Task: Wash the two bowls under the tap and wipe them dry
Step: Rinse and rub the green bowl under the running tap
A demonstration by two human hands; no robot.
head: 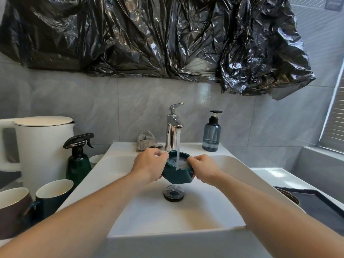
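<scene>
We have one dark green bowl (pixel 177 175) up over the white sink (pixel 240 170), held right beneath the chrome tap (pixel 173 127). Our left hand (pixel 149 165) grips its left side, thumb curled over the rim and fingers underneath; our right hand (pixel 203 169) grips the right side the same way, thumb hooked on the rim. The bowl sits mouth up, tipped a little toward us, its faceted base pointing down at the drain plug (pixel 173 193). It is round, so no long axis to call. A single stream of water (pixel 178 148) drops straight into it, and the inside is foaming with bubbles. Only this one bowl is in view; we cannot make out a second.

On the back ledge, one crumpled speckled cloth (pixel 147 141) lies left of the tap, and one blue pump bottle (pixel 211 134) stands to its right. On the left counter: one white kettle (pixel 43 146), one dark green spray bottle (pixel 78 161), and three cups, a small white one (pixel 95 158) by the sink's edge, a green mug (pixel 54 195) and a brown mug (pixel 13 209) nearer us. Black plastic sheeting (pixel 149 34) hangs across the wall above.
</scene>
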